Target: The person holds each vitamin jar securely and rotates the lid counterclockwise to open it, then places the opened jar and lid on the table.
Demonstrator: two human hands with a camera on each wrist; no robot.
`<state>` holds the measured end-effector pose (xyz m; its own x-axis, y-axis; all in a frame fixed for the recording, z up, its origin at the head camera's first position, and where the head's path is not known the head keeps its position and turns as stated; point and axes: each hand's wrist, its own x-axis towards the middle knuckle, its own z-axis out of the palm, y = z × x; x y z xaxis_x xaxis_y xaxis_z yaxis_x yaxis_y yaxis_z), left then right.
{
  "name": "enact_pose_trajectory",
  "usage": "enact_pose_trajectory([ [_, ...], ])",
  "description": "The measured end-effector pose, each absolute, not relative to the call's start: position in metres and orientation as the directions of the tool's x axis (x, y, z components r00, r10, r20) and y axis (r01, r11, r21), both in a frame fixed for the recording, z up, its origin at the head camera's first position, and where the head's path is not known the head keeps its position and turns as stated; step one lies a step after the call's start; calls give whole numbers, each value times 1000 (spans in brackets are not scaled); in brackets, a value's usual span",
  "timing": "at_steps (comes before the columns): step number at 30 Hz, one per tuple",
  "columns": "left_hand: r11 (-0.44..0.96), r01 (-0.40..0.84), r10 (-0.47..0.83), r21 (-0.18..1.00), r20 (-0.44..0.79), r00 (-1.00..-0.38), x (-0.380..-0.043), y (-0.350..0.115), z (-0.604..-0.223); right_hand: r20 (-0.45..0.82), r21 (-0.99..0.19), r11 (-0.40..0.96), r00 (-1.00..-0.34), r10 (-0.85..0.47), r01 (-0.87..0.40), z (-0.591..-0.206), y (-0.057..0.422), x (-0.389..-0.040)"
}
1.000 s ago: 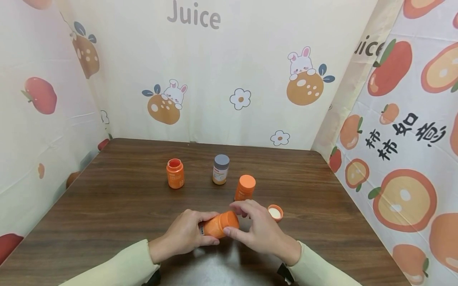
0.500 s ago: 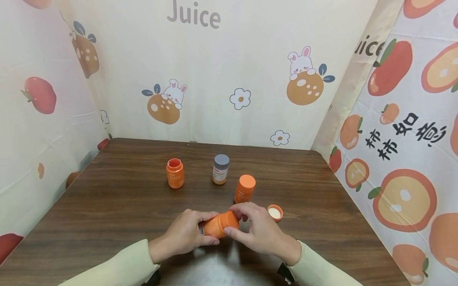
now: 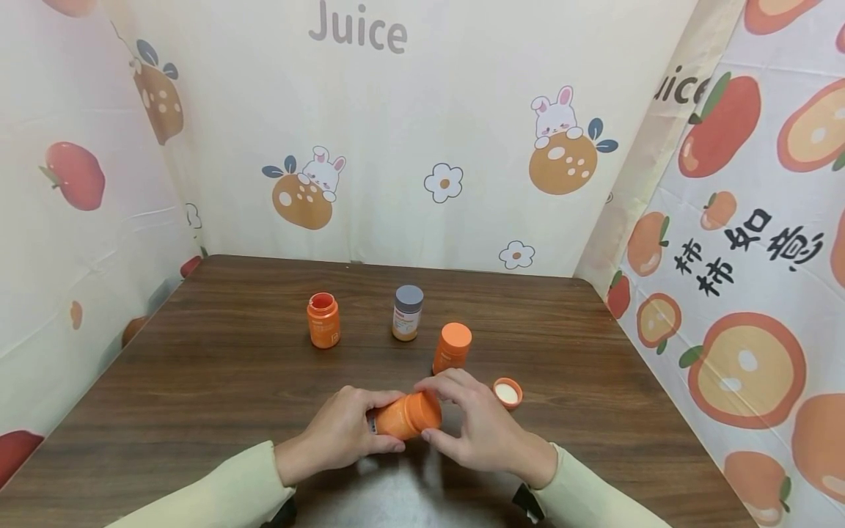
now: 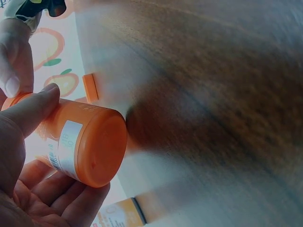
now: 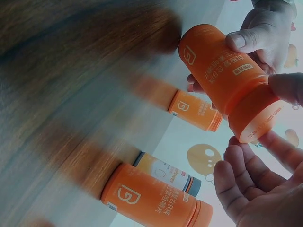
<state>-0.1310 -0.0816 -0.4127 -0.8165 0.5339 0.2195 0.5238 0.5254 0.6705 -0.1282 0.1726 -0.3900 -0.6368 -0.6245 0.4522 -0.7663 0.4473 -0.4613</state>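
My left hand grips the body of an orange pill bottle, thumb on one side and fingers on the other. The bottle is tilted above the table, its capped end toward my right hand. That hand's thumb and fingers pinch the orange bottle cap at its sides. In the left wrist view, the bottle's base faces the camera beside a white label. In the right wrist view, the cap sits on the neck, with the right thumb against it.
Beyond the hands, a capped orange bottle stands upright. A bottle with a grey cap is behind it. Farther left stands an orange bottle without a cap. A loose orange cap lies inside-up, right of my right hand.
The right thumb has slid down to the cap's lower edge, and the fingers have shifted left over its far side. My left hand and the bottle have stayed in place.
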Motion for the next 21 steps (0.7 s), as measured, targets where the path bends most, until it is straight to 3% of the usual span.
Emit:
enact_pose_trajectory([
  [5, 525, 525, 531, 670, 224, -817, -131, -81, -413, 475, -423, 424, -594, -649, -801, -389, 172, -129],
  [12, 524, 527, 529, 669, 229, -817, -131, -81, -414, 473, -416, 429, -594, -651, -802, -388, 172, -129],
  [21, 526, 516, 531, 676, 213, -820, -133, -82, -414, 433, -497, 524, -721, -541, -692, -390, 170, -128],
])
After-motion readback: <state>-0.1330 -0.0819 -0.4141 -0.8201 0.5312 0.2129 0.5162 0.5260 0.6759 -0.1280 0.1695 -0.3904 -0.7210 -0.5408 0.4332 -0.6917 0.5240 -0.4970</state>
